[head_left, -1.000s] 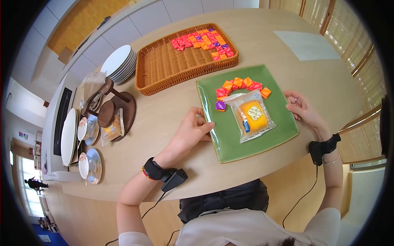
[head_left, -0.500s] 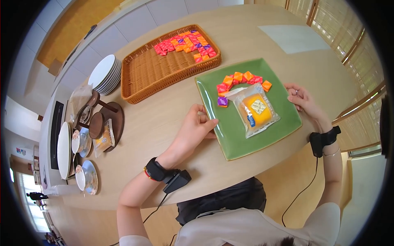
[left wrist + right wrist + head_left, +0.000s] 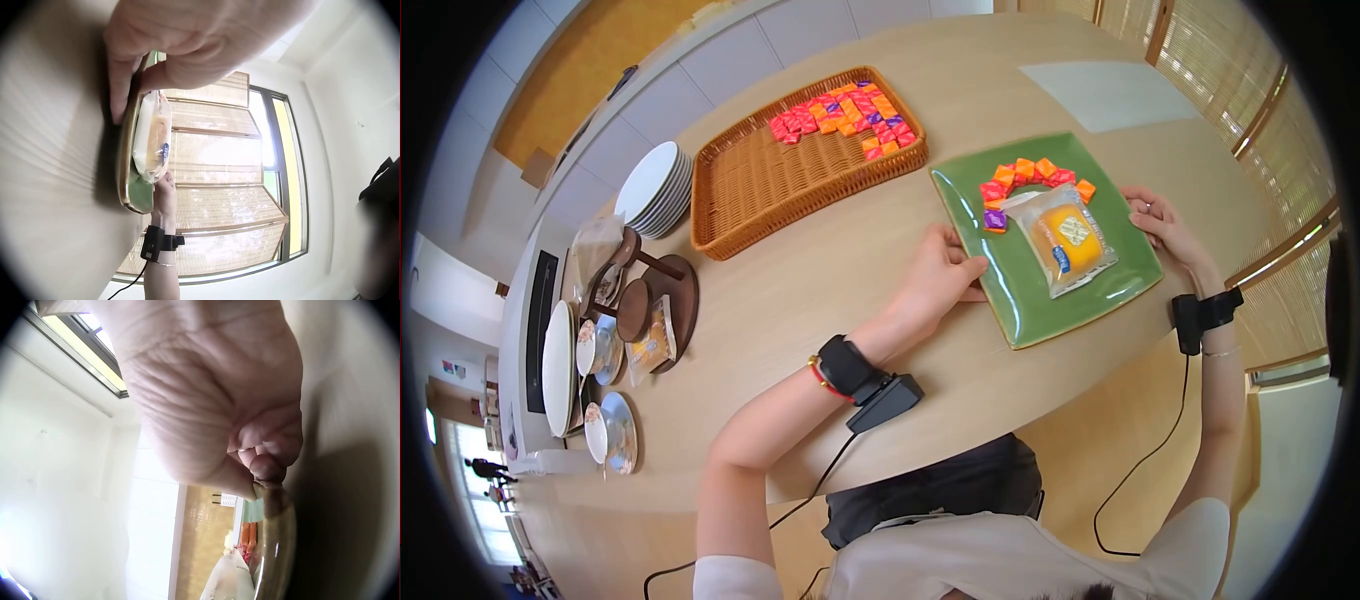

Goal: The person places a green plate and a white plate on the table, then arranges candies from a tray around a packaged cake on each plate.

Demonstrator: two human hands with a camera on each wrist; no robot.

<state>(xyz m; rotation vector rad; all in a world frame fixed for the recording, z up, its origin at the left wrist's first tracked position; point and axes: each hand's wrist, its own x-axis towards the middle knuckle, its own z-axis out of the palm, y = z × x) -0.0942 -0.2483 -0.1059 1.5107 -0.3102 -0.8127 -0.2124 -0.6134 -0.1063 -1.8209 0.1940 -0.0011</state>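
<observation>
You held a square green plate (image 3: 1025,318) in both hands, over the near right part of the pale desk (image 3: 820,285); whether its base touched the desk could not be told. Your left hand (image 3: 930,285) had its grip clamped on the plate's left edge, thumb over the rim and fingers underneath; your right hand (image 3: 1168,228) had its grip clamped on the opposite edge, thumb and fingers pinching the rim.

On the plate lay a clear packet (image 3: 1068,240) with a yellow cake inside; an arc of red and orange candies (image 3: 1025,172) curved around its far side, with a purple candy (image 3: 995,220) at the left end, near the packet's corner.

Beyond the plate and to its left sat a wicker basket (image 3: 750,190), with more red, orange and purple candies gathered towards its far right part; left of the basket stood a stack of white dishes (image 3: 650,187); nearer you was a dark wooden stand (image 3: 685,305), with a second packet beside it, and two patterned cups; a pale sheet (image 3: 1110,95) lay at the far right.
</observation>
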